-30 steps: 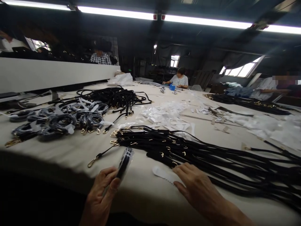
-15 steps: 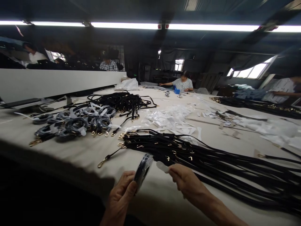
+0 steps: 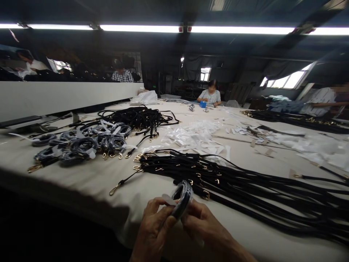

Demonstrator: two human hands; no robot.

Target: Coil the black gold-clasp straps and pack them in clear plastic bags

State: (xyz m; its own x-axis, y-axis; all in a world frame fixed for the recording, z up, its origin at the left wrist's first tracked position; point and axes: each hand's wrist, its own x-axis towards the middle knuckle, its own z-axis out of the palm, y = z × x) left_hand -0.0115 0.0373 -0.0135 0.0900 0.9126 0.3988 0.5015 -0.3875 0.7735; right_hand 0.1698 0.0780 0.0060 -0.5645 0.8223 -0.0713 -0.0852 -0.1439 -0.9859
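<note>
Your left hand (image 3: 152, 227) and your right hand (image 3: 205, 226) meet low in front of you, just over the near edge of the counter (image 3: 81, 178). Between them is the coiled strap (image 3: 183, 195), a small black ring of cord. The grip of each hand is closed on it, the left from the left side and the right from the right side. A small white slip (image 3: 167, 199) lies against the left side of the coil and touches your left fingertips. The coil stands on its edge, so you see it almost from the side. Its long way runs from low on the left to high on the right, and the top leans away from you. Right behind your hands lies a big heap of long black straps (image 3: 245, 185) with little gold clips, and it stretches off to your right. One loose strap (image 3: 120, 183) sticks out of it to the left and ends in a gold hook. Farther left is a bunch of wrapped coils (image 3: 81, 145), and behind that is another black pile (image 3: 136, 116). In the middle of the counter lies a spread of white slips (image 3: 196, 134). At the far end is a white bag (image 3: 144, 98), and you cannot tell what is in it. Near it a person (image 3: 209, 95) sits by a small blue thing (image 3: 202, 104). Another person (image 3: 324, 98) is at the far right, well apart from you.
</note>
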